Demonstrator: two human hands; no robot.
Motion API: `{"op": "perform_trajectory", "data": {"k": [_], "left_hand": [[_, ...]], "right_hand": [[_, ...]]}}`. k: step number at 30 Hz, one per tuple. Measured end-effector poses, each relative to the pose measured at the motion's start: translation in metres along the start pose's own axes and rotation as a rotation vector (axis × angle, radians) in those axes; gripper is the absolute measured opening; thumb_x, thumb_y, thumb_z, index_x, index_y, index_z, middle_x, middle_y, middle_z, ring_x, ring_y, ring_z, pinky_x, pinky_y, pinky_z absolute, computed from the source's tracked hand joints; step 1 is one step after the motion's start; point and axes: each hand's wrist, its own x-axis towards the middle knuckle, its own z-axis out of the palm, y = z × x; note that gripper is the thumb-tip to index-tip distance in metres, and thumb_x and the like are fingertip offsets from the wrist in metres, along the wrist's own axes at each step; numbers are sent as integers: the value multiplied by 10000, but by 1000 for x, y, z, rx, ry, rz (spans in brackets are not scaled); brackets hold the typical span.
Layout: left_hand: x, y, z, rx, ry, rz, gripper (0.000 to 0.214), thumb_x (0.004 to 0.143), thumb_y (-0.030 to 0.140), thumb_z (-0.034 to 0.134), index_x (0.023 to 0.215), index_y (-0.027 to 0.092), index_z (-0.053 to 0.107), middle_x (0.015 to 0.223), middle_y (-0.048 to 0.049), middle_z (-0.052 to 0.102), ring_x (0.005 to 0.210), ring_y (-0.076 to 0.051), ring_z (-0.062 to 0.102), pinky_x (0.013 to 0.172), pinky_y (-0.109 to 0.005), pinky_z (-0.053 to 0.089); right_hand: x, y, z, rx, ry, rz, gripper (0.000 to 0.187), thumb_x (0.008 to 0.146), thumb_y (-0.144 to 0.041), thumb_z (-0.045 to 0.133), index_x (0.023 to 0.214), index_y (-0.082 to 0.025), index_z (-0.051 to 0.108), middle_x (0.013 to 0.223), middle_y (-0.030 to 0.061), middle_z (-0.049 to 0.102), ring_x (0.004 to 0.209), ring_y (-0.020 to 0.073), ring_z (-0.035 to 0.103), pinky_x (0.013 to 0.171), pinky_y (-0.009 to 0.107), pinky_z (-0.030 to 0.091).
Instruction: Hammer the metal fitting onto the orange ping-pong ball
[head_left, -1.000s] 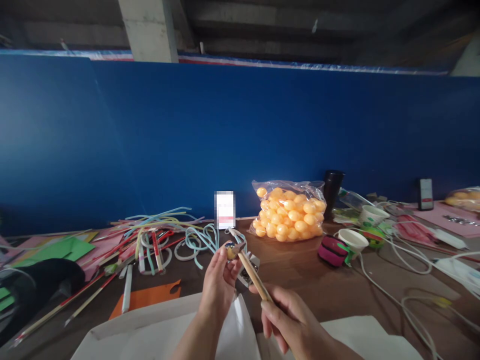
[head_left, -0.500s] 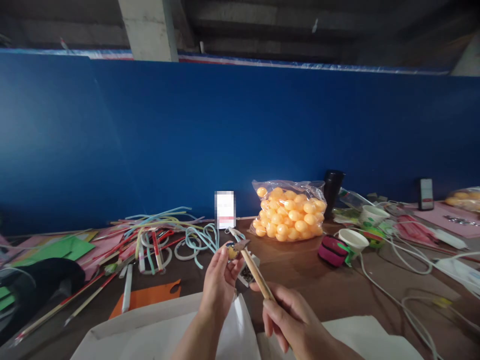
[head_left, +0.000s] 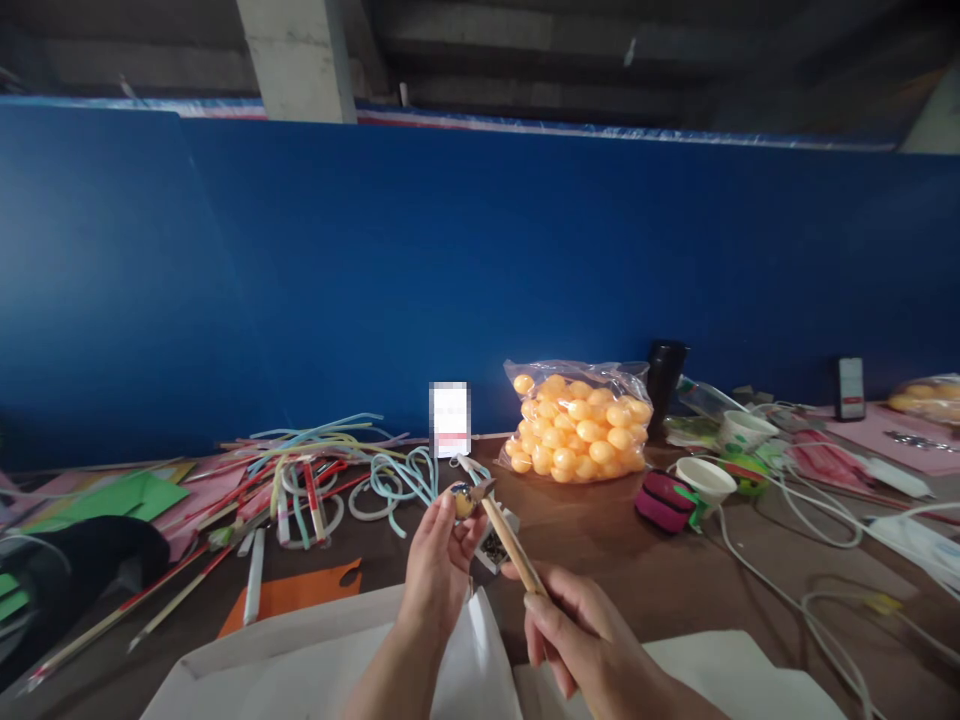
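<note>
My left hand [head_left: 436, 568] is raised at the middle of the table, its fingertips closed round a small yellowish ball [head_left: 463, 506] with dark and bluish patches on top. My right hand [head_left: 574, 618] grips a hammer [head_left: 516, 550] by its wooden handle. The hammer's small metal head is right beside the ball's upper right side; whether it touches I cannot tell. Behind the handle, a small white box [head_left: 491, 568] of tiny dark pieces is partly covered.
A clear bag of orange balls [head_left: 577, 428] stands against the blue partition [head_left: 465, 250]. Left lie tangled tubes [head_left: 397, 485] and orange paper [head_left: 300, 592]. White sheets [head_left: 315, 650] are in front. Right are a magenta pouch [head_left: 664, 502], a paper cup [head_left: 705, 480] and white cables [head_left: 780, 590].
The hammer head has shifted slightly left and tilted against the ball's side. Both hands keep their holds and have barely moved.
</note>
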Motion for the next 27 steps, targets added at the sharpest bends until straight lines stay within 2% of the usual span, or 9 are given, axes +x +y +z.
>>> {"op": "perform_trajectory", "data": {"k": [3, 9, 12, 15, 19, 27], "left_hand": [[-1, 0, 0, 12, -6, -9, 183, 776, 253, 726, 905, 137, 667, 782, -41, 715, 639, -98, 663, 695, -228, 581], [-2, 0, 0, 8, -1, -1, 186, 772, 261, 728, 892, 135, 663, 804, -43, 720, 605, -86, 646, 673, -224, 582], [-2, 1, 0, 12, 4, -9, 158, 795, 259, 703, 883, 134, 658, 813, -53, 722, 661, -116, 680, 702, -244, 586], [-1, 0, -1, 23, 32, -35, 155, 829, 266, 663, 894, 124, 653, 836, -84, 729, 748, -164, 709, 713, -268, 591], [0, 0, -2, 6, 27, -45, 151, 851, 251, 633, 923, 119, 643, 812, -87, 721, 710, -154, 698, 698, -271, 590], [-2, 1, 1, -6, 30, -48, 173, 824, 274, 668, 897, 124, 623, 754, -40, 670, 600, -108, 624, 543, -207, 540]], "right_hand": [[0, 1, 0, 29, 2, -30, 521, 960, -514, 459, 1302, -123, 496, 658, -15, 617, 400, 52, 443, 410, 179, 322], [0, -1, 2, 2, 4, 8, 531, 947, -523, 480, 1270, -104, 523, 639, -17, 602, 388, 49, 426, 397, 179, 297], [0, -1, 2, 42, 56, -34, 522, 954, -513, 468, 1278, -106, 518, 626, -21, 597, 379, 50, 422, 394, 185, 275], [0, 1, 1, 81, 53, -67, 502, 965, -496, 461, 1293, -119, 505, 633, -22, 600, 380, 49, 430, 397, 187, 272], [-1, 4, 0, 99, 41, -55, 486, 967, -487, 468, 1288, -125, 511, 634, -24, 603, 377, 46, 427, 392, 185, 271], [-1, 1, -1, 77, 7, -45, 500, 961, -493, 477, 1297, -123, 503, 650, -17, 616, 394, 47, 442, 403, 184, 298]]}}
